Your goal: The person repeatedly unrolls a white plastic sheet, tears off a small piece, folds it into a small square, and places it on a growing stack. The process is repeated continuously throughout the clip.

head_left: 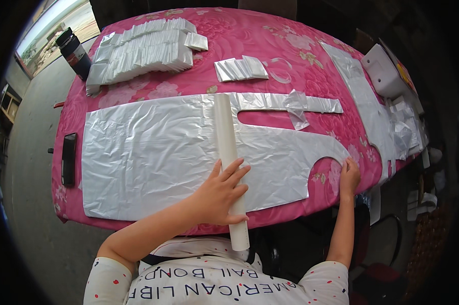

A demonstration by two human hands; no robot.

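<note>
In the head view, the plastic sheet (148, 157) lies on the pink surface (290, 25), under the white tube (226, 127). It looks light, soft, slippery and easy to rip, so its edge seems best to hold. The tube looks stiff. The left hand (224, 195) has its grip spread on the tube; the right hand (349, 175) pinches the sheet's curved end, fingertips hard to see. The tube hides some sheet.

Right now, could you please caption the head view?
Left hand on white tube across plastic sheet, right hand at sheet's edge.
</note>
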